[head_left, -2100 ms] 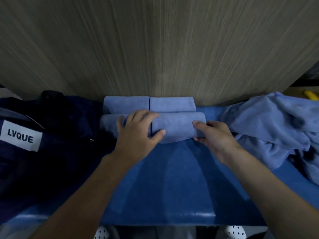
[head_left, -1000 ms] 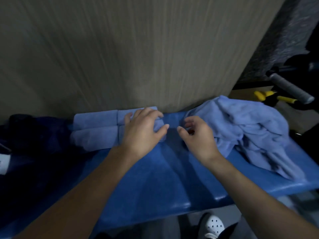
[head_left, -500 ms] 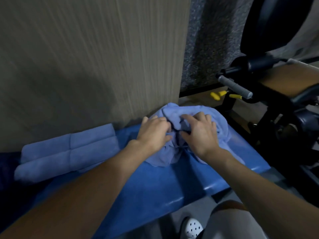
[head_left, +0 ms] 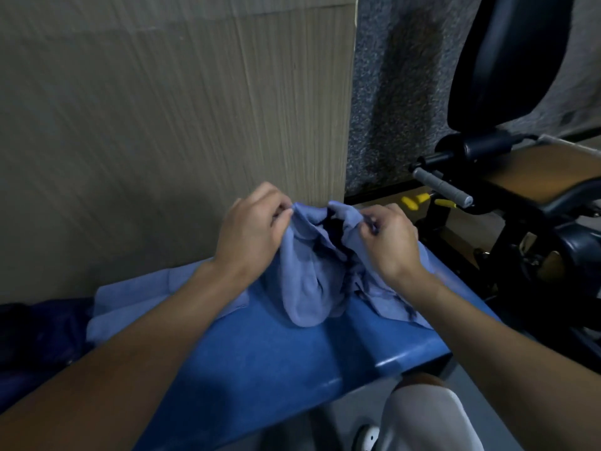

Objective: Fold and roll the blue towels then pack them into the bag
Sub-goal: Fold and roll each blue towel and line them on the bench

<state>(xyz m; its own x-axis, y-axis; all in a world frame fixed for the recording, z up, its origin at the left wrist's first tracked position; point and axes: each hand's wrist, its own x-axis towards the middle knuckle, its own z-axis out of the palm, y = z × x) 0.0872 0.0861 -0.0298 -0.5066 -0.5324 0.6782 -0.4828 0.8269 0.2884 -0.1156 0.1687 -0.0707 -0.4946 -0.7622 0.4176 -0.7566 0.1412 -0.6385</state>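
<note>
Blue bench point(head_left: 276, 353) below wood-grain wall point(head_left: 162, 125). Our left hand point(head_left: 250, 236) and right hand point(head_left: 390, 242) each pinch an edge of the crumpled towel point(head_left: 309, 288) at frame centre, its bulk resting on the bench. Rolled towels point(head_left: 130, 307) lie lower left. We should find true corners and spread it flat before folding.

The person wears pale shorts point(head_left: 426, 418) and, it seems, a white clog point(head_left: 369, 435); forearms point(head_left: 162, 336) bare.
</note>
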